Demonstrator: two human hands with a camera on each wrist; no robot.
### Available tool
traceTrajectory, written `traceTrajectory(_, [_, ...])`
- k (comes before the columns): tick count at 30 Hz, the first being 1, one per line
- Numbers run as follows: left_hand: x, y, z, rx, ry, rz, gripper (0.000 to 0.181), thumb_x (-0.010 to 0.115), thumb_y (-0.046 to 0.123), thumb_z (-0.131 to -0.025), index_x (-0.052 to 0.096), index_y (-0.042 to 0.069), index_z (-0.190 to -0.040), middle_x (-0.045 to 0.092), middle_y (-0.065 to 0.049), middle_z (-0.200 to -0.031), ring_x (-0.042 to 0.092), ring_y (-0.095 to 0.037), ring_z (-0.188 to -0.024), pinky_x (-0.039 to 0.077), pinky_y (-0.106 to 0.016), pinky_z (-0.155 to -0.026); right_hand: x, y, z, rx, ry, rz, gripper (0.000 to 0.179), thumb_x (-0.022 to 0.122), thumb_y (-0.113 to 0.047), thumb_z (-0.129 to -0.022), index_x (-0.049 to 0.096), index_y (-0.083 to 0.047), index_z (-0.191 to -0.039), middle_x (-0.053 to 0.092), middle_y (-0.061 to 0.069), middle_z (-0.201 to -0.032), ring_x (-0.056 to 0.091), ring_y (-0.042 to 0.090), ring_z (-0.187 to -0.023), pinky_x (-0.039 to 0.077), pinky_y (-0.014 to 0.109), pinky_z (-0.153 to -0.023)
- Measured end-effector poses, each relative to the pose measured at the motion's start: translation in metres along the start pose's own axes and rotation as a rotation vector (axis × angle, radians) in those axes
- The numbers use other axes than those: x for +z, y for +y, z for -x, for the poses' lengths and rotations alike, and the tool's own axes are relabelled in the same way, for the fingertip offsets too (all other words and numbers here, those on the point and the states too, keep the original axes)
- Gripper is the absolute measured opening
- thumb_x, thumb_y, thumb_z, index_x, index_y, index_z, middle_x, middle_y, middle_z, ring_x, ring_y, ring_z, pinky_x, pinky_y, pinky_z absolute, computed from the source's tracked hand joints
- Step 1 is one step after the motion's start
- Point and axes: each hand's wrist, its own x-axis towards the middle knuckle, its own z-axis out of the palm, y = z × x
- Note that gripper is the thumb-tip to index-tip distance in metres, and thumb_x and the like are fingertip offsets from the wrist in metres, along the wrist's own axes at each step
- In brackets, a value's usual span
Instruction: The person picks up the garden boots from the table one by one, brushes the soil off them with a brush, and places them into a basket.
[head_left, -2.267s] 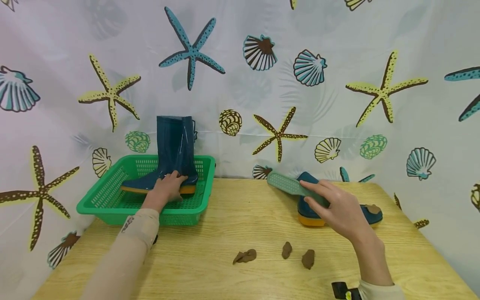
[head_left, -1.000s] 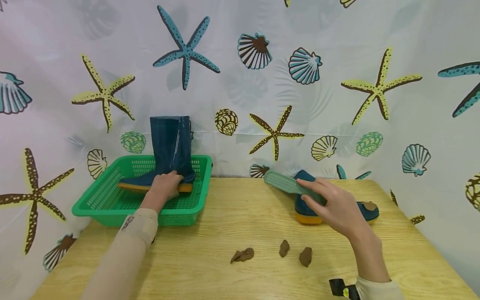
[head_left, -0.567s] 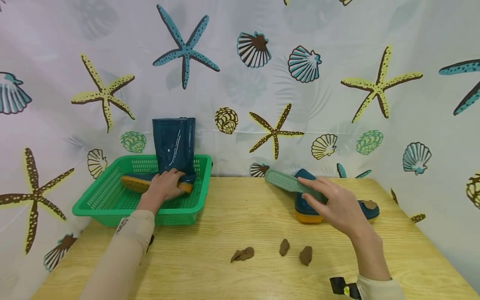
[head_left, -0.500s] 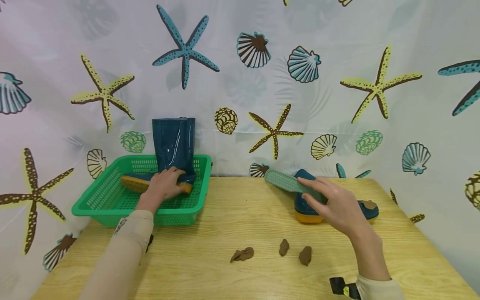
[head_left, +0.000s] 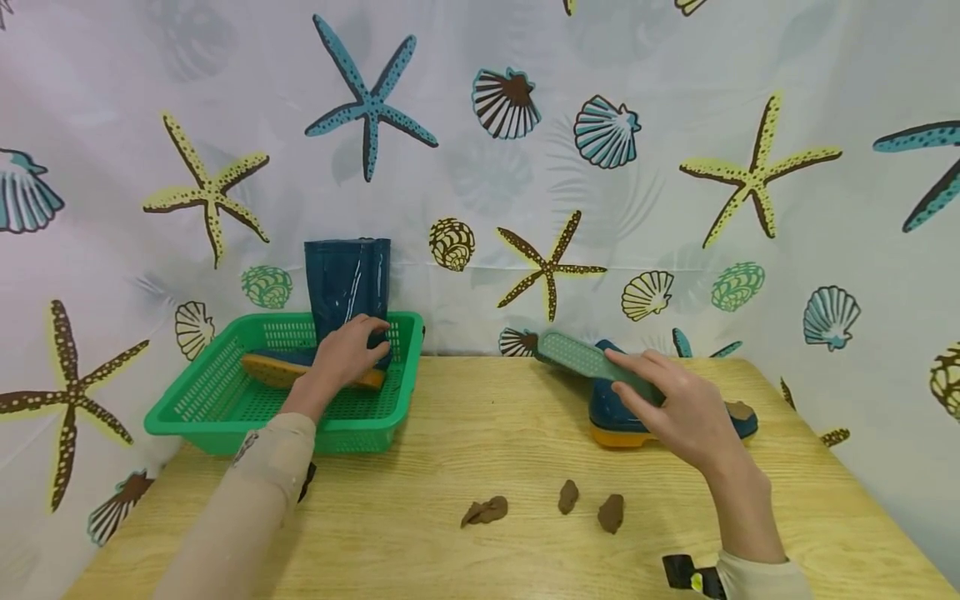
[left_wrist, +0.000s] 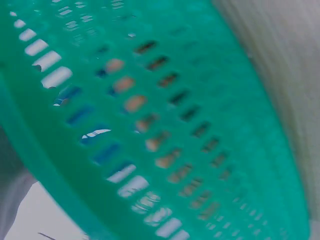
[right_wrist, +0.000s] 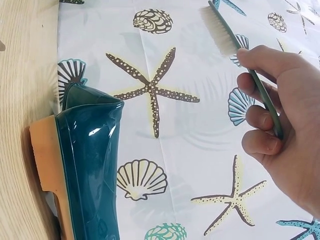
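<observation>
A blue rubber boot (head_left: 347, 283) with an orange sole stands in the green basket (head_left: 300, 433), its sole tipped partly into view. My left hand (head_left: 347, 354) hovers over that boot's foot, thumb and fingers apart, holding nothing. The basket's slotted wall (left_wrist: 165, 120) fills the left wrist view and hides the hand there. My right hand (head_left: 686, 408) grips the handle of a green scrub brush (head_left: 573, 354). Pale bristles on the brush (right_wrist: 220, 32) show in the right wrist view. Below the brush is a second blue boot (head_left: 615, 408), partly covered by my hand; brown matter (head_left: 741, 410) sits on its toe.
Several brown clumps, such as the twisted one (head_left: 486, 510) and the rounder one (head_left: 611, 512), lie on the wooden table (head_left: 420, 550). A curtain (head_left: 480, 183) with starfish and shells hangs right behind the table.
The boot in the basket has turned, showing more of its sole. My left hand has let go of it and risen slightly. My right hand has lifted the brush a little.
</observation>
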Motion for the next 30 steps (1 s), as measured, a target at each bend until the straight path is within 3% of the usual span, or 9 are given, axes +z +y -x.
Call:
traceTrajectory(11, [0.008, 0.039, -0.017, 0.038, -0.046, -0.048, 0.039, 0.056, 0.03, -0.102, 0.059, 0.012, -0.137, 0.055, -0.013, -0.139, 0.06, -0.032, -0.119, 0.052, -0.05, -0.091, -0.003, 0.005, 0.002, -0.005, 0.04, -0.004, 0.045, 0.078, -0.006, -0.083, 0.069, -0.012, -0.126, 0.069, 0.0, -0.095, 0.049, 0.001, -0.059, 0.037, 0.02, -0.048])
traceTrajectory(20, [0.022, 0.071, -0.029, 0.152, -0.016, -0.124, 0.035, 0.059, 0.031, -0.101, 0.064, 0.014, -0.131, 0.064, -0.009, -0.125, 0.064, -0.027, -0.11, 0.054, -0.045, -0.089, -0.005, 0.007, 0.002, 0.026, 0.038, 0.001, 0.044, 0.077, -0.007, -0.084, 0.069, -0.013, -0.127, 0.065, -0.002, -0.09, 0.047, 0.001, -0.061, 0.038, 0.021, -0.048])
traceTrajectory(25, [0.03, 0.092, -0.035, 0.182, -0.024, -0.138, 0.034, 0.06, 0.032, -0.101, 0.065, 0.014, -0.129, 0.064, -0.008, -0.124, 0.064, -0.027, -0.109, 0.053, -0.044, -0.092, -0.007, 0.007, 0.002, 0.032, 0.067, -0.006, 0.043, 0.076, -0.006, -0.084, 0.07, -0.013, -0.126, 0.06, -0.003, -0.084, 0.037, -0.001, -0.057, 0.032, 0.02, -0.047])
traceTrajectory(30, [0.043, 0.113, -0.04, 0.194, -0.049, -0.111, 0.034, 0.06, 0.033, -0.1, 0.065, 0.014, -0.129, 0.065, -0.007, -0.124, 0.065, -0.025, -0.109, 0.055, -0.042, -0.09, -0.01, 0.009, 0.002, 0.048, 0.074, -0.009, 0.042, 0.075, -0.005, -0.085, 0.069, -0.01, -0.126, 0.058, -0.004, -0.082, 0.037, 0.0, -0.059, 0.033, 0.021, -0.05])
